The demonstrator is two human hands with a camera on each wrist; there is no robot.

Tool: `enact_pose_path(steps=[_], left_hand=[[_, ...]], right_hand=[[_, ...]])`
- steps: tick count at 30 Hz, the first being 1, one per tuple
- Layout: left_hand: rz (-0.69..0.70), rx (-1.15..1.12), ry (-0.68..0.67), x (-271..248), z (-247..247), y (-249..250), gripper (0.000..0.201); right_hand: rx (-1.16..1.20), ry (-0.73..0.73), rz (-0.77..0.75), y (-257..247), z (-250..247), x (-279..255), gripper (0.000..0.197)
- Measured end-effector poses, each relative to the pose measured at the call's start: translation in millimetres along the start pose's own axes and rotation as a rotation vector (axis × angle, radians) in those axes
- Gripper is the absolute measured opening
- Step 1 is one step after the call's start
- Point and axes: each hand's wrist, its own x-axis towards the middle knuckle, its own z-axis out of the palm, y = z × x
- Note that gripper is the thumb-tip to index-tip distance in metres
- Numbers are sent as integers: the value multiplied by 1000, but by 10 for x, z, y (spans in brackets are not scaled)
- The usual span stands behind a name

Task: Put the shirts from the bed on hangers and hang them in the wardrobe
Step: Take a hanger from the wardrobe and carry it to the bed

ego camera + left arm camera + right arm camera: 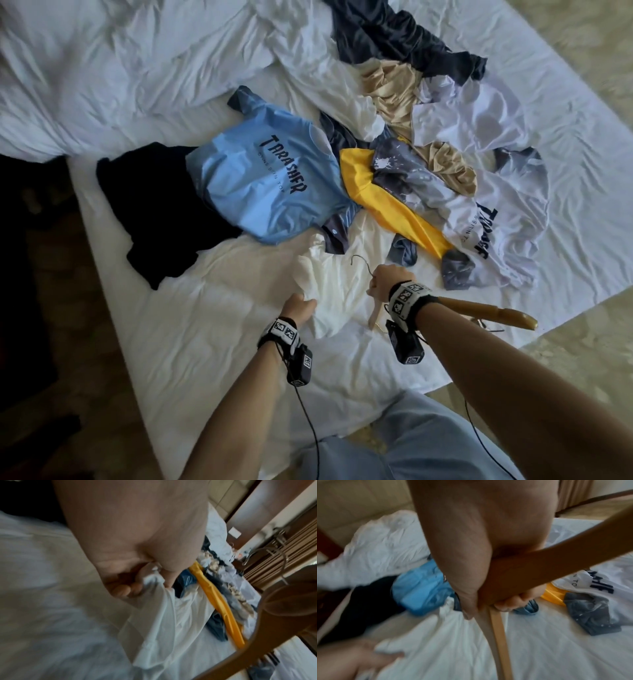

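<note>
A plain white shirt [334,291] lies crumpled at the near part of the bed. My left hand [301,305] grips a bunched fold of this white shirt [154,609], fingers curled round the cloth. My right hand [388,279] holds a wooden hanger [489,311] near its middle, just right of the shirt; its wire hook [361,262] points away from me. In the right wrist view the hanger [539,566] crosses my palm and one arm of it runs down over the white shirt [447,635].
A heap of shirts covers the bed [178,342] behind: light blue printed one [267,185], black one [157,205], yellow one [387,198], white printed one [503,219], beige [390,89] and dark navy [394,34]. Bed edge and floor [582,363] lie at right.
</note>
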Motion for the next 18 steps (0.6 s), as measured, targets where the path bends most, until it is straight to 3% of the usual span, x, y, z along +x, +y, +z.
enact_pose_path(steps=[2,5,7,10,16,18], left_hand=[[33,-16,92,-289,-141,87,32],[69,-36,186,-797,-419,216,58],[119,-150,236,-1095,-609,260,56],[204,-412,410,-1578,-904,301,41],[420,-831,710,-2821,-1463,249,33],[482,-930,778,-3300,-1609,253,28]], right_hand=[[96,38,13,-46,-149,-73,35],[442,81,-14,-110,-342,-216,27],[690,79,-37,-156,-439,-350,19],[930,129,-73,-264,-577,-640,24],[1061,256,-267,-587,-642,-1402,21],[1086,228,-352,-741,-743,-1713,9]])
